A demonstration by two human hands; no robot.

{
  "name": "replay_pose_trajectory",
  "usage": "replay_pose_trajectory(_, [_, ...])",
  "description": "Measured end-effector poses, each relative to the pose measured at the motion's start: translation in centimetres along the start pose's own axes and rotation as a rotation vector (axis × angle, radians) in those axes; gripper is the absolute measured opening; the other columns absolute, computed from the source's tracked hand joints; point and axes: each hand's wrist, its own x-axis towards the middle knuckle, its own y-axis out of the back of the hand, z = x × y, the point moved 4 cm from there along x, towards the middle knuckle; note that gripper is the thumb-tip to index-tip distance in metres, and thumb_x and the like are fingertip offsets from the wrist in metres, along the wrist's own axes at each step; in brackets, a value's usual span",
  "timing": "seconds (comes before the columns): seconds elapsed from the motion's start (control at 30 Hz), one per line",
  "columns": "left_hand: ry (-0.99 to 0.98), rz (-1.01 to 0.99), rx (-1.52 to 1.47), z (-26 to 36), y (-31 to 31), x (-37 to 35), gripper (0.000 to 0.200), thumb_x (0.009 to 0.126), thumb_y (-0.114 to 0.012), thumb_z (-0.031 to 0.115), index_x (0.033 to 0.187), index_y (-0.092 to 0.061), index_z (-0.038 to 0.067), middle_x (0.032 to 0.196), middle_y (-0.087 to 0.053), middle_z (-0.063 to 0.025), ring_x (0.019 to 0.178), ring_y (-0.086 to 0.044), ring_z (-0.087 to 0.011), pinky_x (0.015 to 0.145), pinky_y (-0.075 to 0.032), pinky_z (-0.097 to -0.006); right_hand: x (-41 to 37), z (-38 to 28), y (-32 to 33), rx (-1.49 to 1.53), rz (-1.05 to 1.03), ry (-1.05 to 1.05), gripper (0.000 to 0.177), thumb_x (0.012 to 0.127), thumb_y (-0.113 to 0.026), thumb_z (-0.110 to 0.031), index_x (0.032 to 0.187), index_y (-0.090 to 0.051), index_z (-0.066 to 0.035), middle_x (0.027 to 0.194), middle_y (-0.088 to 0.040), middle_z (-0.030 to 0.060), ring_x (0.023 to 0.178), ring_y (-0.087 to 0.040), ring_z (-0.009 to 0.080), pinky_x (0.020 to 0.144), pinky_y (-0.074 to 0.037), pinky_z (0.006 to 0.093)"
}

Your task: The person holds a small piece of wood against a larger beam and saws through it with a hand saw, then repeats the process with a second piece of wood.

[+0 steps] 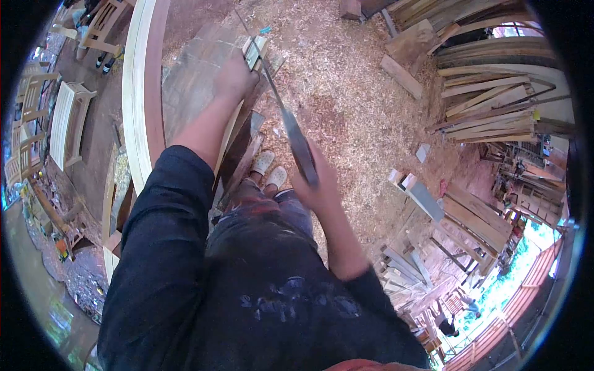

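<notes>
Soft daylight fills the scene, even and fairly bright, and it leaves no hard shadows on the sawdust-strewn floor. The strongest light enters from the open side at the lower right, where greenery and sky wash out into pale glare. The dark shirt swallows most detail. Fisheye distortion bends straight timber, as in the pale plank at the left, and a black vignette rings the frame. The saw is smeared by motion blur, and the edges of the view look soft.

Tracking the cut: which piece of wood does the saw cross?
The small pale block gripped by the left hand, crossed by the saw in the right hand; other boards lie untouched on the sawdust.
</notes>
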Motion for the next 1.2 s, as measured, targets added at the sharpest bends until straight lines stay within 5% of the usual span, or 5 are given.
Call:
replay_pose_trajectory(0.13, [0.005, -0.019, -0.011, -0.2, -0.2, 0.0, 0.051, 0.087, -0.075, 0.025, 0.131, -0.058, 0.004, 0.119, -0.073, -0.0286, 0.110, -0.071, -0.0471, 0.096, -0.055, -0.0563, -12.7, 0.5, 4.8, 0.010, -0.098, -0.313, 0.070, 0.088, -0.071, -0.008, 0.155, -0.050, -0.003, 0.132, -0.072, 0.0256, 0.123, -0.073, 0.0378, 0.101, -0.058, 0.0423])
replay_pose_trajectory(0.37, [-0.069, -0.009, -0.023, -0.3, -2.2, 0.4, 0.052, 0.086, -0.077, 0.024, 0.128, -0.057, 0.002, 0.114, -0.074, -0.0283, 0.108, -0.072, -0.0478, 0.094, -0.056, -0.0569, 11.3, 3.8, -5.2, 0.091, 0.155, 0.205, 0.065, 0.083, -0.072, -0.014, 0.146, -0.057, -0.005, 0.109, -0.072, 0.0283, 0.101, -0.075, 0.0442, 0.086, -0.059, 0.0450])
replay_pose_trajectory(0.47, [-0.060, -0.005, 0.018, 0.2, 0.6, -0.3, 0.051, 0.087, -0.077, 0.024, 0.129, -0.057, 0.002, 0.114, -0.075, -0.0267, 0.105, -0.073, -0.0473, 0.093, -0.058, -0.0557, 18.7, -0.2, -7.1, 0.020, 0.113, 0.116, 0.063, 0.082, -0.072, -0.014, 0.143, -0.061, -0.001, 0.109, -0.074, 0.0284, 0.098, -0.076, 0.0416, 0.087, -0.059, 0.0425])
replay_pose_trajectory(0.73, [-0.026, -0.031, -0.189, -0.6, 0.4, -0.3, 0.032, 0.096, -0.065, 0.017, 0.124, -0.057, 0.004, 0.111, -0.075, -0.0269, 0.103, -0.077, -0.0408, 0.090, -0.061, -0.0512, 18.8, -1.3, -6.9, -0.081, -0.017, 0.054, 0.057, 0.084, -0.070, -0.008, 0.140, -0.065, -0.001, 0.100, -0.073, 0.0086, 0.083, -0.066, 0.0150, 0.077, -0.056, 0.0340])
replay_pose_trajectory(1.2, [-0.154, -0.057, -0.338, -1.9, -1.2, 0.5, 0.051, 0.093, -0.059, 0.006, 0.141, -0.048, -0.007, 0.150, -0.056, -0.0300, 0.128, -0.065, -0.0412, 0.103, -0.053, -0.0490, 17.6, -1.6, -6.8, -0.051, 0.017, -0.209, 0.028, 0.090, -0.068, -0.003, 0.117, -0.063, 0.001, 0.083, -0.067, 0.0050, 0.068, -0.065, 0.0126, 0.063, -0.054, 0.0298])
